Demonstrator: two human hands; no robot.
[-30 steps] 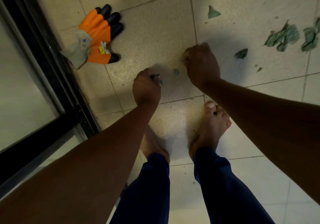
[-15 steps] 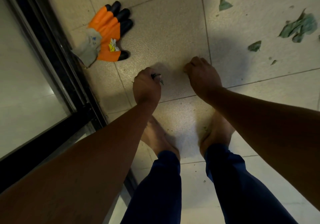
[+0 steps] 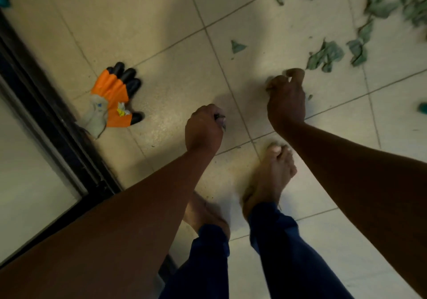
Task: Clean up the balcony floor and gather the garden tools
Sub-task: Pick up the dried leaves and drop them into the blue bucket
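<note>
Reaching farther out than before, the right hand [image 3: 286, 95] pinches what seems a leaf scrap [image 3: 269, 81] near the leaf litter [image 3: 325, 57], while the left hand [image 3: 203, 129] grips dark debris [image 3: 219, 118].

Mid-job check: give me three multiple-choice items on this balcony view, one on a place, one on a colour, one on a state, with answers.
1. Where does the garden glove lie?
A. beside the dark door frame
B. among the leaves
C. under a foot

2. What colour is the glove's body?
A. blue
B. orange
C. white

3. What is the left hand doing?
A. lying flat and open
B. gripping the glove
C. gripping small dark scraps

Answers: 1 A, it lies by the frame, far from the leaf litter. 2 B, orange with black fingertips. 3 C, fingers curl round dark bits.
</note>
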